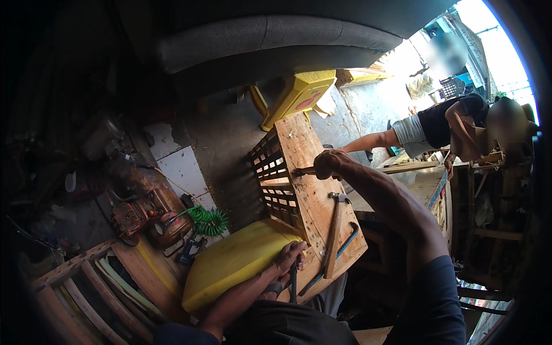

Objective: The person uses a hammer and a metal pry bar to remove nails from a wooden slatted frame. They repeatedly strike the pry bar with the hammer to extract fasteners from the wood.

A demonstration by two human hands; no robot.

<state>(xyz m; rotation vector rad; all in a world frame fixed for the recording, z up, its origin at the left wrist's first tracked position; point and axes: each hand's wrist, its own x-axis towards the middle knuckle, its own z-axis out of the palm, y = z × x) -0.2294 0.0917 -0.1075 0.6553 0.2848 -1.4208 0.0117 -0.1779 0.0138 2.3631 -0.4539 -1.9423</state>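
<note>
A wooden frame with a slatted side stands in front of me, its bare plank facing up. My right hand is closed around a short tool with a brownish handle, its dark metal head touching the plank near the slats; its exact kind is unclear. My left hand is closed at the plank's edge, beside a yellow padded cushion. A dark narrow strip runs down from that fist. A claw hammer and a blue bar with a hooked end lie on the plank.
To the left are a rusty compressor with a coiled green hose and a slatted wooden frame. A yellow plastic stool stands beyond, below a grey upholstered piece. Another person is at a workbench on the right.
</note>
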